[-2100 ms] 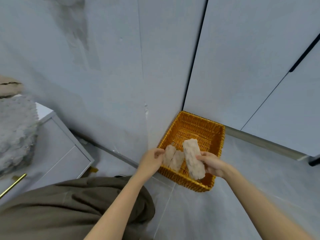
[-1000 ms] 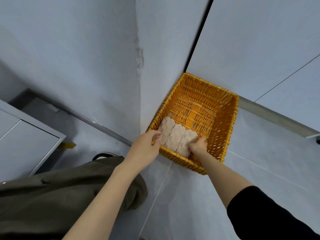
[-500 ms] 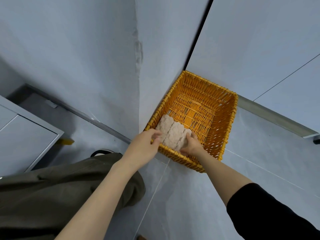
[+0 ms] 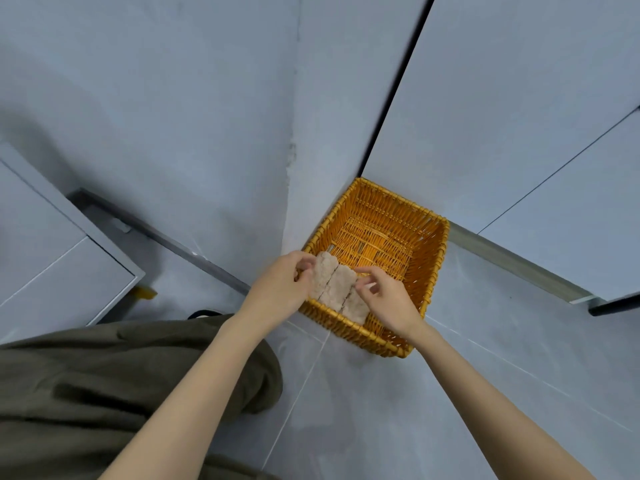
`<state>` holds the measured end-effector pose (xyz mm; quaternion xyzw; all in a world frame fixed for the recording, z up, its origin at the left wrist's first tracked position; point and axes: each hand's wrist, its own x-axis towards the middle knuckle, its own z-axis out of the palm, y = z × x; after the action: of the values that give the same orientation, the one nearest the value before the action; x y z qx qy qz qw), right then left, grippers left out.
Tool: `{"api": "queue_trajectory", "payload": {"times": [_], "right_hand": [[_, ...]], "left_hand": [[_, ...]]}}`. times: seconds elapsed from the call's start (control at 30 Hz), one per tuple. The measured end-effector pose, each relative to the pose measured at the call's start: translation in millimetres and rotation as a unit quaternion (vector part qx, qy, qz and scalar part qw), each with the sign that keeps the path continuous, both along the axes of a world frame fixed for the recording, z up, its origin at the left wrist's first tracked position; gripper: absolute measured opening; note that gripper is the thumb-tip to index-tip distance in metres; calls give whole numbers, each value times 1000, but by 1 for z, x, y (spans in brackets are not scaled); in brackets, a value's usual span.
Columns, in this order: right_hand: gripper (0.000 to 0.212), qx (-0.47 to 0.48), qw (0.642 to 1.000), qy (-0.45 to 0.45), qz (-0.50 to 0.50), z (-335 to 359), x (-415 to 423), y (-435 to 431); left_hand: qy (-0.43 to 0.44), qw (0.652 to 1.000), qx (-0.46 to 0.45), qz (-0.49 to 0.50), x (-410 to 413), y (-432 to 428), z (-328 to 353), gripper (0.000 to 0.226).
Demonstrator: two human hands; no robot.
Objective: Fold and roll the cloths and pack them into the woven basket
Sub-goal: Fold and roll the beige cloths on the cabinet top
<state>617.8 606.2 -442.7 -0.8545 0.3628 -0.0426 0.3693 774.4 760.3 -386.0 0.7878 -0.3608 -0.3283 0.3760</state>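
Just below the frame's centre we see two bare arms reach to an orange woven basket (image 4: 434,268), where the left hand (image 4: 282,284) curls its fingers against the leftmost of three rolled cloths (image 4: 337,287) lying side by side along its near edge (whether it grips, we cannot tell), while the right hand (image 4: 389,297) hangs loose-fingered, holding nothing.

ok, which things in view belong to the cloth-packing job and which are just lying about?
Job:
woven basket
three rolled cloths, side by side at its near end
left hand, at the leftmost roll
right hand, over the rightmost roll

Lying about:
grey cabinet at left
small yellow object by its base
olive fabric at lower left
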Motion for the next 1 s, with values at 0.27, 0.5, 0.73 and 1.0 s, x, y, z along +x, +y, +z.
{"api": "queue_trajectory", "payload": {"times": [0.27,0.5,0.73,1.0], "right_hand": [[29,-8,988,-112,104,113,11,61],[30,-27,963,-183,196,195,52,119],[29,-39,926,-246,283,254,124,175],[25,-30,903,-254,345,275,218,229]], "left_hand": [[-1,990,-122,76,0,37,79,26],[-30,957,-229,178,24,101,159,28],[-84,913,-279,287,61,183,222,27],[-148,867,-272,391,100,284,243,28]]}}
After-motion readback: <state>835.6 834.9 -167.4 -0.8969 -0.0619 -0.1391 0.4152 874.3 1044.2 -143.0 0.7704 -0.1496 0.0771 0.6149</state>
